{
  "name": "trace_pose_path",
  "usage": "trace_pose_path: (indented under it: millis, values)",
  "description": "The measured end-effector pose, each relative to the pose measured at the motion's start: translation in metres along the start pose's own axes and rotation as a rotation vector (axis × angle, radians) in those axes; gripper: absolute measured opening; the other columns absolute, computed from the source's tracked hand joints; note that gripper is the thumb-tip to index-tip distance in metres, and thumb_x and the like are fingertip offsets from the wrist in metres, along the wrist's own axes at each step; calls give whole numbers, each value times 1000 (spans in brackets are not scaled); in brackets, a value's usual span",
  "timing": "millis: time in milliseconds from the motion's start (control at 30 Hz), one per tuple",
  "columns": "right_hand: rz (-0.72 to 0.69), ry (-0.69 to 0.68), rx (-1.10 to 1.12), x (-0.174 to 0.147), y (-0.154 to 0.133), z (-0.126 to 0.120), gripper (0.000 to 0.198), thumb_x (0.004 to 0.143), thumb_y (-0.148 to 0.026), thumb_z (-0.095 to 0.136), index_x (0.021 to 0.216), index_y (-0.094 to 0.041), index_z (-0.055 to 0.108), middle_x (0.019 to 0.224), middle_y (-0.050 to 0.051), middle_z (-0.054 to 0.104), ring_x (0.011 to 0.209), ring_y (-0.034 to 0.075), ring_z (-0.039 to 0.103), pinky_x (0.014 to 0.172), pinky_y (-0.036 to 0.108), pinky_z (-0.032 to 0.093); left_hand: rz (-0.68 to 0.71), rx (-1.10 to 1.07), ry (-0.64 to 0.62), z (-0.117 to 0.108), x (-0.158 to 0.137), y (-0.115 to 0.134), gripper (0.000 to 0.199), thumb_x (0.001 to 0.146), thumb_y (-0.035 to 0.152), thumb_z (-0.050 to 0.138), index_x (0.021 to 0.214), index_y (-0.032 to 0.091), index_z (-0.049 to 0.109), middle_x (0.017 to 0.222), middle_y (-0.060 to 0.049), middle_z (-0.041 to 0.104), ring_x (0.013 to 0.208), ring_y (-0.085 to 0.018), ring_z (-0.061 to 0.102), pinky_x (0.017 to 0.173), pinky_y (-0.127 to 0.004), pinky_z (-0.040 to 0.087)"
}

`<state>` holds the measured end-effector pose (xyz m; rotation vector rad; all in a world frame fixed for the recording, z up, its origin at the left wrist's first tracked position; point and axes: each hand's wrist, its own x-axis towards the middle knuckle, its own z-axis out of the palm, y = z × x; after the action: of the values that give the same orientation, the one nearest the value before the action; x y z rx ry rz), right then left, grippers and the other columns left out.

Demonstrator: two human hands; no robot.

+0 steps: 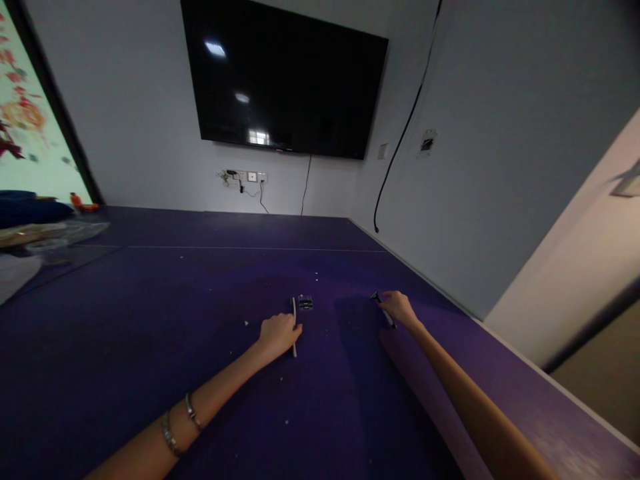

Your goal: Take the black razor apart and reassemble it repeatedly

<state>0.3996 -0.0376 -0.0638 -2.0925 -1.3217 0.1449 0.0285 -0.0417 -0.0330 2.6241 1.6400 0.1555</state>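
My left hand point(279, 335) is closed around the pale handle of a toothbrush point(295, 347), whose darker bristled head points away from me. Just right of that head lies a small clear pack with black pieces in it point(305, 303); its exact kind is too small to tell. Farther right, the fingers of my right hand point(399, 307) pinch a dark razor point(387, 316) partway along its handle. The razor's head points up and to the left, and its handle end reaches down to the right. Both hands are low over the purple surface point(320, 413).
White specks lie scattered on the purple surface. Plastic bags point(55, 237) and a blue bundle point(33, 208) sit at the far left, near an orange object point(83, 203). A black cable point(400, 143) hangs along the right wall. A television point(290, 80) is mounted above wall sockets point(252, 177).
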Motion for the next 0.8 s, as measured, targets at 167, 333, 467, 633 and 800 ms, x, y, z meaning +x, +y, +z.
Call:
trace_pose_path:
  millis: [167, 333, 467, 633, 800]
  values:
    - [-8, -23, -98, 0, 0, 2, 33, 61, -18, 64, 93, -15, 70, 78, 7, 70, 73, 18, 65, 60, 20, 44, -31, 9, 2, 3, 1, 1, 36, 86, 35, 36, 89, 15, 66, 90, -12, 68, 84, -26, 65, 71, -37, 50]
    - [-36, -31, -143, -3, -4, 1, 28, 64, -17, 63, 91, -16, 70, 86, 9, 71, 79, 19, 66, 65, 21, 45, -30, -11, 11, 5, 2, 0, 34, 86, 32, 37, 86, 15, 66, 89, -12, 69, 83, -26, 66, 70, -37, 50]
    - [-59, -37, -148, -7, -8, -2, 27, 66, -17, 62, 90, -15, 71, 86, 10, 71, 81, 21, 66, 66, 22, 46, -34, -28, 28, 3, 2, -1, 34, 86, 32, 36, 85, 16, 66, 88, -11, 69, 82, -26, 66, 69, -35, 49]
    - [-92, -28, -113, -12, -16, -11, 24, 69, -20, 60, 89, -13, 71, 84, 12, 71, 81, 23, 66, 67, 25, 47, -50, -37, 57, -6, -3, 0, 35, 86, 32, 34, 87, 15, 65, 86, -11, 68, 81, -25, 66, 68, -34, 48]
    - [-133, -41, 166, -31, -60, -8, 23, 73, -27, 60, 92, -16, 68, 85, 9, 70, 81, 21, 65, 71, 28, 50, -17, -65, 115, -19, -8, 10, 34, 88, 35, 33, 88, 17, 62, 83, -8, 68, 80, -23, 65, 69, -33, 47]
